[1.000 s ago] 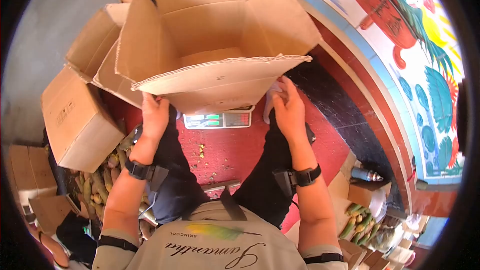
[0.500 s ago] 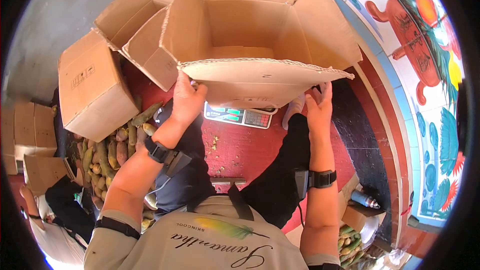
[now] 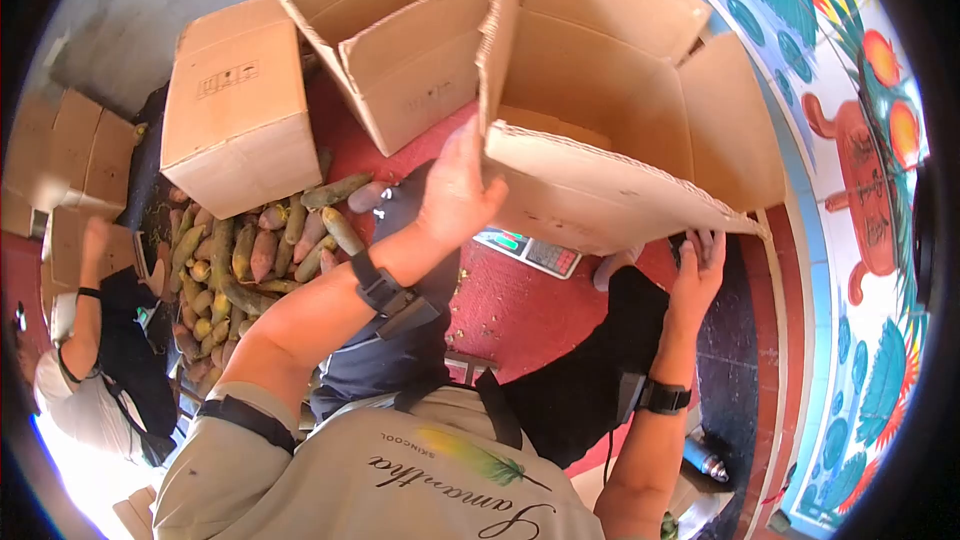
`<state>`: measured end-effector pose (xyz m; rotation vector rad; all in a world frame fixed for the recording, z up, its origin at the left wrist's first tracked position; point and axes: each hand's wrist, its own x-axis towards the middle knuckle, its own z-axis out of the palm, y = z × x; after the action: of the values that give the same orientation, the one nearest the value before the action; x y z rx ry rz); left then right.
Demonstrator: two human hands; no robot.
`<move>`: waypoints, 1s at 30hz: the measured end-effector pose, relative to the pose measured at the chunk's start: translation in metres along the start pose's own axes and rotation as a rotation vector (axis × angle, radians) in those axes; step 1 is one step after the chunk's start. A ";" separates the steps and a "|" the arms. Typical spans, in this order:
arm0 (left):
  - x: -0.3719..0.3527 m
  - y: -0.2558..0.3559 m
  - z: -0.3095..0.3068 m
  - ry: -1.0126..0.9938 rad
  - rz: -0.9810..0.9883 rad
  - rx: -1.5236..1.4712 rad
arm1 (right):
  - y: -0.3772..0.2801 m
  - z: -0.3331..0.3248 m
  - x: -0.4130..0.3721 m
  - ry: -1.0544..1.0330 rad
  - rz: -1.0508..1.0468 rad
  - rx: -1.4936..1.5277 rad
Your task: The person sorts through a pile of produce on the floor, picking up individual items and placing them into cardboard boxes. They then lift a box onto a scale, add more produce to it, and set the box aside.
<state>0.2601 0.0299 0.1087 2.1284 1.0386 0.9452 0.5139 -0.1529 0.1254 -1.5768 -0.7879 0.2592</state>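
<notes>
A large open cardboard box (image 3: 600,202) with its flaps spread stands in front of me, slanting down to the right in the head view. My left hand (image 3: 460,188) grips its near left corner, thumb apart and the other fingers partly hidden along the edge. At the near flap's lower edge, towards the right, my right hand (image 3: 698,278) has its fingers bent around the cardboard. Beneath the box, a digital weighing scale (image 3: 545,258) with a green display and keypad shows in part, the rest covered by the box.
A second open cardboard box (image 3: 415,80) and a closed carton (image 3: 240,130) stand to the left. Below them lies a heap of long tubers (image 3: 235,275). Another person (image 3: 100,360) sits at far left near more cartons. A spray can (image 3: 706,458) lies right, by the tiled wall (image 3: 835,380).
The large box has shifted right and turned so its near flap slants, both hands still on it. My view has swung, bringing more of the tuber heap and the other person into sight.
</notes>
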 end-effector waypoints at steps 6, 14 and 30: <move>-0.004 0.007 0.002 0.119 0.159 0.060 | 0.015 -0.012 0.002 -0.021 0.045 0.034; -0.005 0.032 -0.001 -0.029 -0.049 -0.044 | 0.009 -0.015 0.008 -0.072 0.167 0.079; -0.111 -0.175 -0.155 0.035 -0.571 0.255 | 0.011 -0.049 -0.003 0.081 0.182 -0.256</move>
<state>0.0151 0.0592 0.0308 1.8344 1.7362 0.5943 0.5442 -0.1929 0.1227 -1.8925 -0.6329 0.2311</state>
